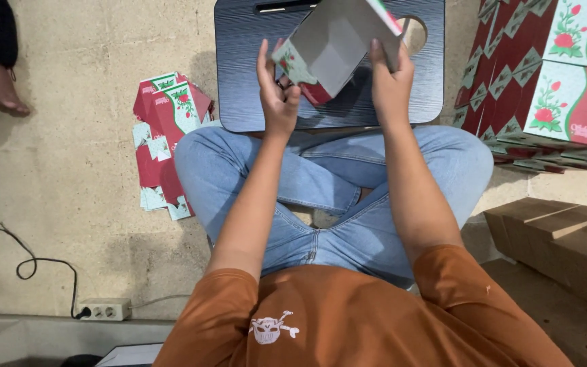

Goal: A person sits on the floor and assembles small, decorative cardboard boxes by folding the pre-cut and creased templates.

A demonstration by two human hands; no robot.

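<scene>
At twelve o'clock over the dark lap tray (253, 81), your left hand (276, 95) and right hand (390, 85) pinch opposite edges of a half-folded cardboard box (334, 44), which looks light, thin and easily creased.

Matt grey cardboard inside the printed carton (331, 47), brushed dark lap tray (239, 75), rough concrete floor (69, 177).

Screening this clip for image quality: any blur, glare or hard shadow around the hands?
Head view: sharp overall; left hand and right hand crisp on the grey-lined red-and-green cardboard box; soft shadow beneath it on the dark ribbed plastic lap tray; no glare; edges bow slightly.
</scene>
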